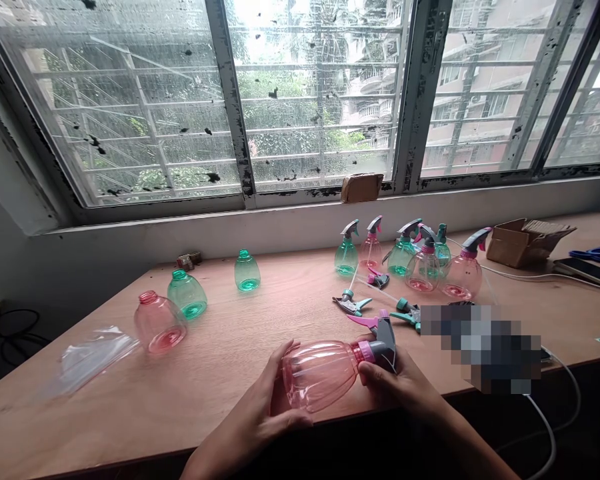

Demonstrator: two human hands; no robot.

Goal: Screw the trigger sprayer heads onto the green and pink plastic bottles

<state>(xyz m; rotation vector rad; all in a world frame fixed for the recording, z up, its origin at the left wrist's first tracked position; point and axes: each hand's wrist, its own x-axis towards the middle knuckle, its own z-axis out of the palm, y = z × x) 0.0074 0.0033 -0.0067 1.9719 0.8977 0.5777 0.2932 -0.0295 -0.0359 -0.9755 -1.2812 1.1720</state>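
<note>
A clear pink spray bottle (pixel 320 375) lies on its side between my hands at the table's front edge, its neck pointing right. My left hand (pixel 273 393) is wrapped round the bottle's base. With thumb and fingers, my right hand (pixel 397 377) grips the neck at the pink collar, where a grey and pink spray head (pixel 384 333) is fitted. Beyond them lie loose spray heads: one with a teal trigger (pixel 351 303), another teal one (pixel 407 313) and a pink one (pixel 379 279).
Headless bottles stand at left: one pink (pixel 160 323), two green (pixel 187 295) (pixel 247 272). A plastic bag (pixel 93 357) lies near them. Several bottles with heads (pixel 423 267) stand back right, beside a cardboard box (pixel 523 243), blue scissors (pixel 597 254) and a white cable (pixel 545 275).
</note>
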